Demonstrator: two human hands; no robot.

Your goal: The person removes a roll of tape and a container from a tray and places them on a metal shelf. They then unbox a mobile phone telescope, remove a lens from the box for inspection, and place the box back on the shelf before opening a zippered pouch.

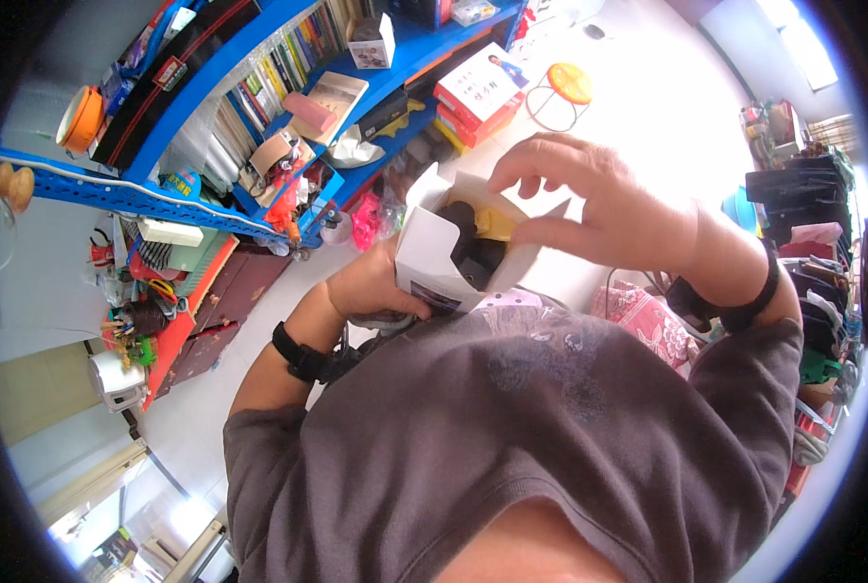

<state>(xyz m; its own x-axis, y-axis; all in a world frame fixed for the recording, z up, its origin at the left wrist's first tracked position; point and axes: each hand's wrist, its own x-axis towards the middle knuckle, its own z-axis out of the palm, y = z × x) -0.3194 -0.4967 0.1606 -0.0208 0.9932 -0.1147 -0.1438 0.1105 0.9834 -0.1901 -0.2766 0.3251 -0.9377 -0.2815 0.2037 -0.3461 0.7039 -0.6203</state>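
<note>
An open white cardboard box [434,251] is held against my front, its flaps standing up. My left hand [379,284] grips its left side, thumb near the bottom edge. Inside the box lie black items [470,244] and a yellow piece [493,221]; what they are cannot be told. My right hand [572,197] is over the box's right side, fingers curved and apart from the thumb. The thumb is beside the right flap; whether it touches it is unclear.
Blue metal shelves [397,62] with books stand ahead and to the left. Beyond the box are stacked red and white boxes [481,91] and an orange-topped stool [569,84]. A cluttered red-edged cabinet [186,321] is at the left; pink patterned fabric [645,321] lies near my right arm.
</note>
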